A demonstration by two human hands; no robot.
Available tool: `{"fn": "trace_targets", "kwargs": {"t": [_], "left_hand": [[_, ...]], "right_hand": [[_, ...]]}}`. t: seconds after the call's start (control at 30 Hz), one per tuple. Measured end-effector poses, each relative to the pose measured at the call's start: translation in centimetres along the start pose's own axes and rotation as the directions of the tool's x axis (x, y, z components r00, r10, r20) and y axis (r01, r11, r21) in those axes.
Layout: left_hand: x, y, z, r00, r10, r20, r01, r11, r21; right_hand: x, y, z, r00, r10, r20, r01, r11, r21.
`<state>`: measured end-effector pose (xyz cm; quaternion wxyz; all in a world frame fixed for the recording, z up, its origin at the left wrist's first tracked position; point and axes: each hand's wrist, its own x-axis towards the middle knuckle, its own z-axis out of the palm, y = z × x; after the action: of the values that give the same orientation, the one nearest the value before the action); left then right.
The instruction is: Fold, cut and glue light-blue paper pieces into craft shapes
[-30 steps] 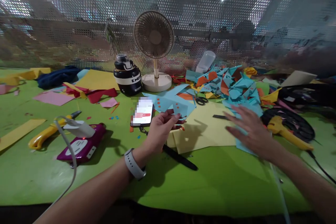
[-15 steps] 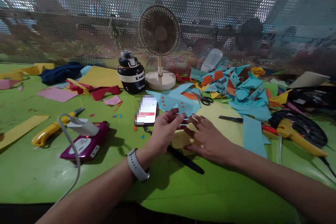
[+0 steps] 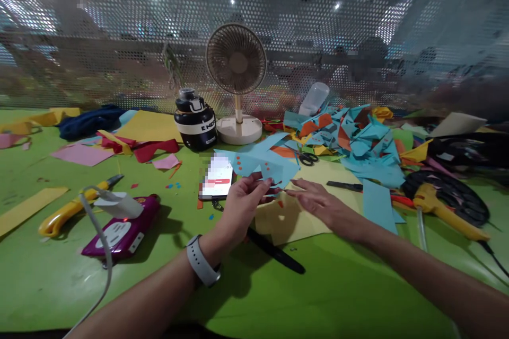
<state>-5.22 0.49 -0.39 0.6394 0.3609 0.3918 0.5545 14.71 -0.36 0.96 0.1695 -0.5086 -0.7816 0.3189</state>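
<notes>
My left hand (image 3: 243,202), with a pale watch band (image 3: 202,262) on the wrist, is closed in a pinch. A small piece of light blue paper (image 3: 257,175) shows at its fingertips, mostly hidden by the fingers. To its right, my right hand (image 3: 320,205) has its fingers stretched out, their tips just short of the left fingertips; nothing shows in it. Below both hands lies a pale yellow sheet (image 3: 306,225), with a small orange scrap (image 3: 280,204) seen between them. Beyond the hands is blue paper with orange dots (image 3: 274,161).
A long black tool (image 3: 278,254) lies nearest me. Leftward are a phone (image 3: 217,177), a purple power box (image 3: 123,228) and a yellow-handled cutter (image 3: 75,206). Scissors (image 3: 308,158), paper scraps (image 3: 358,137) and a yellow glue gun (image 3: 445,212) are rightward. Behind stand a bottle (image 3: 194,122) and fan (image 3: 236,61).
My right hand has drawn slightly away from the left, and its fingers lie flatter. The view has shifted a little. The left hand keeps its pinch.
</notes>
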Motion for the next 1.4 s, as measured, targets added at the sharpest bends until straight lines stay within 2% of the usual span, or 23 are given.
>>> {"fn": "trace_targets", "kwargs": {"t": [0.07, 0.13, 0.2, 0.3, 0.43, 0.7, 0.8, 0.93, 1.03, 1.13, 1.2, 1.3, 1.37, 1.4], "left_hand": [[0.0, -0.1, 0.1, 0.999, -0.044, -0.032, 0.044, 0.999, 0.001], [-0.1, -0.2, 0.2, 0.995, -0.083, -0.05, 0.083, 0.997, -0.005], [-0.1, -0.4, 0.2, 0.993, -0.106, -0.053, 0.106, 0.994, -0.009], [-0.3, -0.7, 0.2, 0.991, -0.131, -0.031, 0.131, 0.991, -0.01], [-0.6, -1.0, 0.3, 0.985, -0.17, 0.009, 0.17, 0.985, -0.017], [-1.1, -0.9, 0.8, 0.981, -0.188, 0.043, 0.19, 0.981, -0.033], [-1.1, -1.0, 0.7, 0.984, -0.174, 0.034, 0.175, 0.984, -0.024], [-0.8, -1.2, 0.4, 0.987, -0.157, 0.044, 0.158, 0.987, -0.017], [-0.7, -1.4, 0.2, 0.987, -0.153, 0.044, 0.154, 0.988, -0.018], [-0.6, -1.4, 0.1, 0.989, -0.143, 0.046, 0.144, 0.99, -0.013], [-0.6, -1.4, 0.0, 0.99, -0.131, 0.056, 0.131, 0.991, 0.008], [-0.7, -1.3, 0.0, 0.991, -0.117, 0.065, 0.115, 0.993, 0.027], [-0.7, -1.2, 0.1, 0.991, -0.126, 0.049, 0.125, 0.992, 0.017], [-0.7, -1.2, 0.2, 0.99, -0.132, 0.041, 0.132, 0.991, 0.009]], "right_hand": [[-0.2, 0.0, -0.5, 0.996, 0.089, -0.002, -0.084, 0.945, 0.317], [-0.4, 0.0, -0.7, 0.99, 0.138, -0.006, -0.111, 0.82, 0.562], [-0.4, 0.1, -0.6, 0.989, 0.148, -0.014, -0.098, 0.718, 0.689], [-0.4, 0.1, -0.2, 0.989, 0.146, -0.025, -0.076, 0.648, 0.758], [-0.6, -0.4, 0.1, 0.989, 0.131, -0.075, -0.032, 0.665, 0.746], [-1.3, -1.1, 0.4, 0.991, 0.069, -0.116, 0.015, 0.798, 0.602], [-1.2, -0.4, -0.4, 0.978, 0.091, -0.188, 0.018, 0.86, 0.51], [-0.8, 0.8, -1.7, 0.938, 0.104, -0.33, 0.007, 0.947, 0.321], [-1.0, 1.5, -2.2, 0.947, 0.112, -0.301, -0.028, 0.963, 0.268], [-1.9, 1.7, -3.0, 0.947, 0.129, -0.294, -0.027, 0.944, 0.327], [-2.9, 1.8, -4.2, 0.923, 0.166, -0.348, -0.022, 0.924, 0.381], [-5.5, 2.9, -7.4, 0.842, 0.259, -0.473, -0.055, 0.914, 0.402], [-7.8, 4.5, -9.8, 0.787, 0.32, -0.528, -0.134, 0.923, 0.361], [-9.0, 5.6, -10.9, 0.757, 0.344, -0.556, -0.219, 0.934, 0.281]]}}
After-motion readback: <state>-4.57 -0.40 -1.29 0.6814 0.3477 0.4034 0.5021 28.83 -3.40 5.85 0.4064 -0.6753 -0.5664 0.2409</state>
